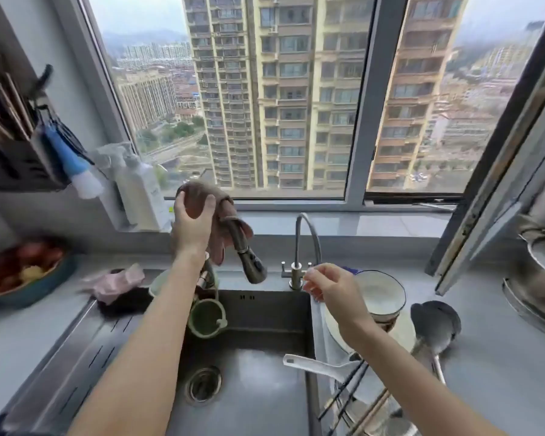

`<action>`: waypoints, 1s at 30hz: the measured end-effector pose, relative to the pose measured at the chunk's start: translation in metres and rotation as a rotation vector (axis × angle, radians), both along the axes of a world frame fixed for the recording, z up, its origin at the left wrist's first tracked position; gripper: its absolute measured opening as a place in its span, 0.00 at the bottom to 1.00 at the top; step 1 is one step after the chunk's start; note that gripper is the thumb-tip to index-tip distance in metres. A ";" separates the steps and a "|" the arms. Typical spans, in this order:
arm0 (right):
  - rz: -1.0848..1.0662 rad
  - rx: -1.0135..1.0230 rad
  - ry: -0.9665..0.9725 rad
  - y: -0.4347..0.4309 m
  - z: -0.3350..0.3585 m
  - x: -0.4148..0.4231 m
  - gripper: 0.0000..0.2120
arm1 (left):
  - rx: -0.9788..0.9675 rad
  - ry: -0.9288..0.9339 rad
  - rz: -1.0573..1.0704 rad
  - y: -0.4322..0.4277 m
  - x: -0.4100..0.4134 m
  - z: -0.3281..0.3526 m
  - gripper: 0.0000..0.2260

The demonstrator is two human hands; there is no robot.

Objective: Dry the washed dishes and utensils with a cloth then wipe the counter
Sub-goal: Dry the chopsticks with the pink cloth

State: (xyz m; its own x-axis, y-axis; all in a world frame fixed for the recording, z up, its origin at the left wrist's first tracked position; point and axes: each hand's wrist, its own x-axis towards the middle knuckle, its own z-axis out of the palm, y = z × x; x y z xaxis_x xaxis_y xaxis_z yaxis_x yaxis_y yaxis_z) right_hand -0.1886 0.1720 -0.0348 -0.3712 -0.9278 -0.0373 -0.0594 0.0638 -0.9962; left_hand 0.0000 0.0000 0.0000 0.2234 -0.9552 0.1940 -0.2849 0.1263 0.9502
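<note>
A brown cloth (221, 212) hangs over the arched pull-down faucet (249, 259) above the sink (265, 388). My left hand (192, 225) grips the cloth at the top of the faucet arch. My right hand (334, 287) hovers with loosely curled fingers beside the small filter tap (299, 247), holding nothing I can make out. Behind it a white bowl (384, 294) stands on stacked plates (403, 335). A dark slotted spatula (434, 322), a white rice paddle (312, 366) and chopsticks (350, 391) lie to the right of the sink.
A green cup (206, 319) sits in the sink near a drain strainer (203, 383). A pink rag on a dark sponge (117, 284) and a fruit bowl (22, 275) are at the left. Soap bottles (139, 190) stand on the sill. Pots (541, 278) sit at the right.
</note>
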 end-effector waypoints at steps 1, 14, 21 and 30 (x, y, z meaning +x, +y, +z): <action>0.008 -0.003 0.023 -0.008 0.001 0.002 0.10 | 0.035 0.078 -0.021 -0.010 -0.002 0.004 0.33; 0.159 -0.071 0.131 -0.028 0.019 0.006 0.25 | -0.163 -0.373 -0.323 0.070 -0.005 0.059 0.07; 0.371 -0.159 -0.161 0.020 0.020 0.012 0.37 | 0.093 -0.205 -0.726 0.143 -0.039 0.055 0.08; 0.094 -0.225 0.114 0.089 -0.018 -0.087 0.15 | 0.232 -0.192 -0.673 0.175 -0.085 -0.002 0.05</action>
State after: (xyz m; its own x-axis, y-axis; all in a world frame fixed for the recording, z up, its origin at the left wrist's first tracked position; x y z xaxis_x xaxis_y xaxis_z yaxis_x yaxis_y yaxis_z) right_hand -0.2759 0.2610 -0.0529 -0.2725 -0.9387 0.2112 -0.1672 -0.1699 -0.9712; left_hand -0.0851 0.1746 -0.0023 -0.4435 -0.8947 -0.0533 -0.3807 0.1342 0.9149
